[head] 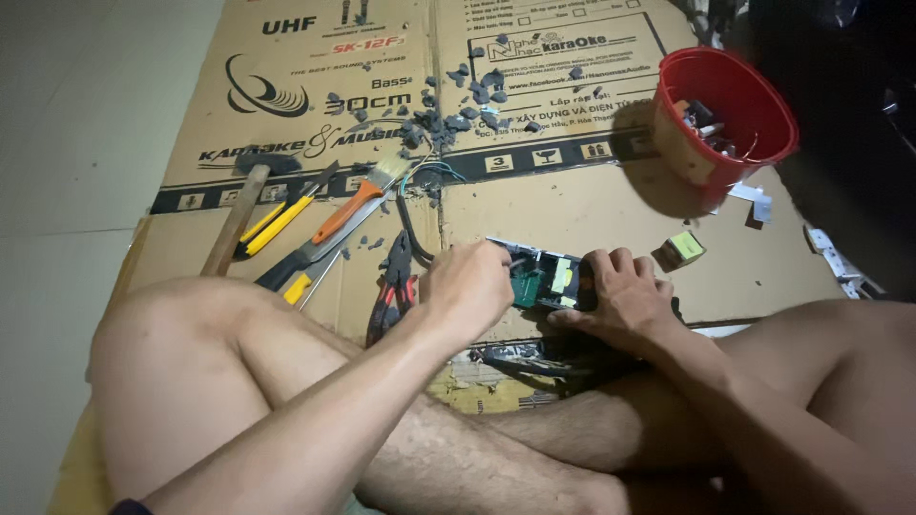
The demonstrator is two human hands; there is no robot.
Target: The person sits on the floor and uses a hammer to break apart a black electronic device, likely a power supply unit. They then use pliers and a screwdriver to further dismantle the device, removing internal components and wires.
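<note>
Left hand (pixel 468 283) at nine o'clock and right hand (pixel 618 291) at three, fingers closed on small green circuit module (pixel 539 279); likely light, rigid, fragile—hold edges.

I sit cross-legged, both knees raised and spread, shins crossing in front of me. My left forearm runs diagonally up from the lower left over my left leg. My left hand (pixel 468 282) is curled, knuckles up, fingers bent down and closed together. My right hand (pixel 615 294) lies opposite, close by, palm down, fingers curled, thumb tucked toward the left. My right forearm comes in over my right thigh.
</note>
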